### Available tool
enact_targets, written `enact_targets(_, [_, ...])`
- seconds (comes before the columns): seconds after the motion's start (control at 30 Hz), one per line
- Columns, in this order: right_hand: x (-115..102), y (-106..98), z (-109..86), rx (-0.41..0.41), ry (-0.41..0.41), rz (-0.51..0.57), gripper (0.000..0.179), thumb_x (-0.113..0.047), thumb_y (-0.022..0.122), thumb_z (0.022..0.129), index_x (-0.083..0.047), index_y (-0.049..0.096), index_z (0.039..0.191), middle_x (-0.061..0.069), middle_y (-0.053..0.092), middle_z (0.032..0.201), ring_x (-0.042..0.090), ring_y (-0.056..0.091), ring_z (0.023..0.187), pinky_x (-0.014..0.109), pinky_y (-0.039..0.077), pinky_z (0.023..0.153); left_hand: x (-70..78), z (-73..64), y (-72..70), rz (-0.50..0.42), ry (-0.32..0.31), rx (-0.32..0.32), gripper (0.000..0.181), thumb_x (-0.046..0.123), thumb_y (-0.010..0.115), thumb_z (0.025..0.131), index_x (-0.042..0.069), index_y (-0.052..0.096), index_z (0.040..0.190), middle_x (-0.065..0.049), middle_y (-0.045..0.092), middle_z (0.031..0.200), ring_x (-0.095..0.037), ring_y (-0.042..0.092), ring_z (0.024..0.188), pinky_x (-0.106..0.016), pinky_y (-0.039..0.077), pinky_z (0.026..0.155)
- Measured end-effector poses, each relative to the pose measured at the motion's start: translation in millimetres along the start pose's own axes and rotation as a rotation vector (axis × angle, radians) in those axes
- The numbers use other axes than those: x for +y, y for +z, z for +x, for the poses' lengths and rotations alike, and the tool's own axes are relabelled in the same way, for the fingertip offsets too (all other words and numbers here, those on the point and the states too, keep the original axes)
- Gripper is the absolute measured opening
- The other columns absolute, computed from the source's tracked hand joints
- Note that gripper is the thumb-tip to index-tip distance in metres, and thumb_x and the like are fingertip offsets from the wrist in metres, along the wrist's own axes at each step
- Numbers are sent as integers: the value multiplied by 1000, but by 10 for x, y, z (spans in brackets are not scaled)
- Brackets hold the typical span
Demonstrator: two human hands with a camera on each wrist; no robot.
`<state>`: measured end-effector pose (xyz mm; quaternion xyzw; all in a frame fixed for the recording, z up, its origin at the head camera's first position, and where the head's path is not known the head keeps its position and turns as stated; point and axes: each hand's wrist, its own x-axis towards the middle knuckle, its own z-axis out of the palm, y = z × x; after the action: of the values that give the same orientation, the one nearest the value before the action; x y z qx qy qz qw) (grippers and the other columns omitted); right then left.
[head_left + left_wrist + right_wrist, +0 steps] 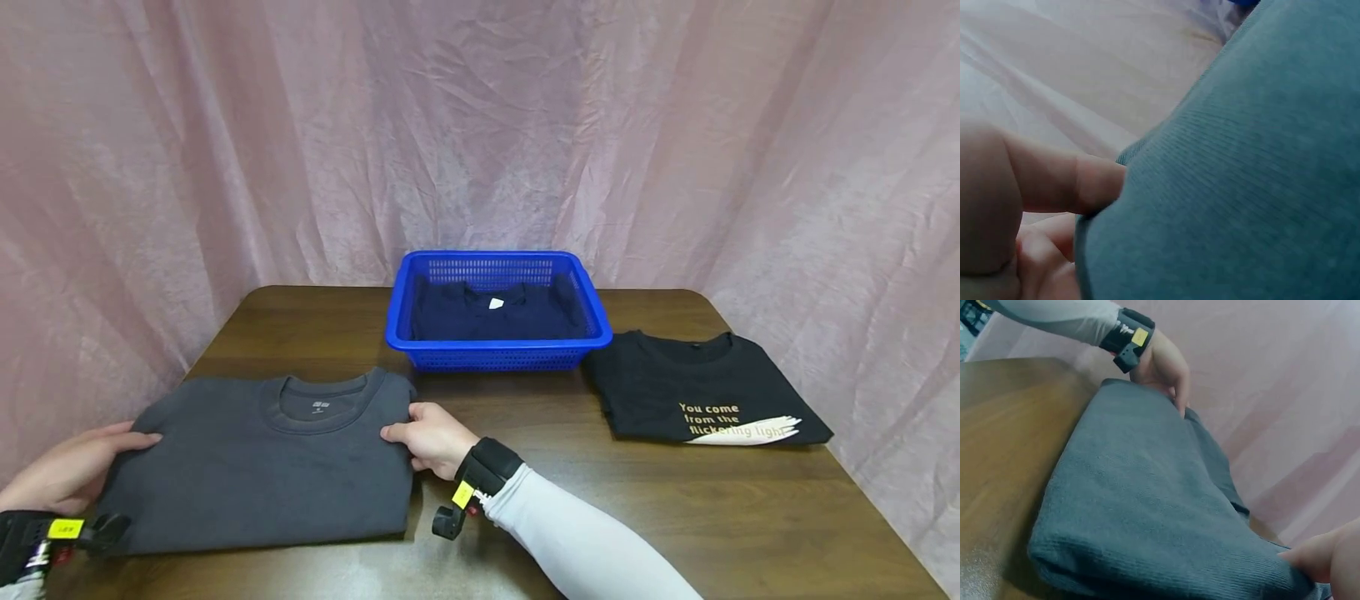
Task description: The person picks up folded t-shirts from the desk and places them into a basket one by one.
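A folded dark grey T-shirt [262, 475] lies at the left of the table, its collar facing the back. My left hand [82, 467] grips its left side, the thumb on top and the other fingers partly hidden beneath; the left wrist view shows the cloth [1229, 162] pinched at its edge. On the shirt's right side, near the shoulder, my right hand [433, 437] pinches the edge between thumb and fingers. In the right wrist view the shirt [1135, 481] stretches between both hands, its folded layers showing along the near edge.
A blue plastic basket [498, 357] stands at the back middle with a folded navy shirt [495, 321] inside. Right of it lies a folded black T-shirt [705, 392] with printed lettering. Pink curtains [480, 125] hang behind the brown wooden table [600, 492].
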<state>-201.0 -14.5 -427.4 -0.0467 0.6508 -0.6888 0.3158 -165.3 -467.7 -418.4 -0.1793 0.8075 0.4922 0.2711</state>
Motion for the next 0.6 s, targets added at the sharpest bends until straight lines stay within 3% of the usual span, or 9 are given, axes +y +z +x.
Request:
enact_targets(0.07, [-17, -10, -24, -11, -11, 4, 25, -8, 65, 107, -3, 63, 132, 8, 77, 111, 15, 73, 94, 40, 66, 91, 8, -31, -21, -33, -3, -4, 93, 39, 31, 119, -12, -43, 145, -46, -35, 159, -69, -9, 157, -75, 28, 127])
enact_targets(0.17, [-56, -26, -70, -25, -29, 7, 26, -8, 65, 108, -1, 63, 132, 8, 78, 111, 15, 74, 94, 42, 67, 92, 28, -77, -60, -62, 9, -29, 92, 40, 29, 119, -9, -44, 147, -45, -32, 162, -66, -4, 160, -65, 45, 120])
enact_targets(0.2, [-69, -33, -85, -27, -36, 4, 26, -8, 65, 108, -1, 63, 132, 8, 78, 111, 15, 74, 93, 42, 67, 92, 38, -93, -75, -71, 14, -38, 93, 41, 29, 120, -9, -45, 148, -45, -30, 164, -65, 2, 160, -60, 51, 116])
enact_targets(0.3, [-122, -43, -145, -31, -52, 8, 25, -8, 65, 108, 0, 63, 132, 7, 77, 109, 15, 74, 92, 39, 67, 88, 66, -141, -118, -82, 36, -64, 91, 39, 29, 120, -7, -42, 154, -45, -21, 169, -48, 50, 142, -45, 60, 104])
enact_targets(0.37, [-155, -45, -187, -32, -64, 4, 25, -8, 65, 107, 0, 64, 131, 6, 77, 107, 14, 74, 90, 37, 67, 85, 96, -187, -135, -90, 49, -67, 92, 40, 31, 120, -6, -40, 156, -45, -18, 170, -30, 62, 126, -45, 61, 103])
enact_targets(0.43, [-188, -43, -236, -34, -72, 5, 25, -8, 66, 107, 0, 64, 131, 5, 76, 104, 14, 74, 89, 34, 66, 83, 127, -233, -146, -104, 67, -75, 90, 40, 32, 121, -3, -37, 159, -43, -18, 171, -12, 64, 114, -48, 61, 106])
enact_targets(0.6, [-252, -51, -347, -40, -102, -5, 23, -9, 66, 106, 0, 64, 128, 2, 74, 98, 11, 73, 85, 29, 65, 76, 183, -367, -119, -147, 108, -43, 86, 39, 31, 121, 1, -35, 160, -41, -22, 172, 0, 64, 102, -50, 61, 106])
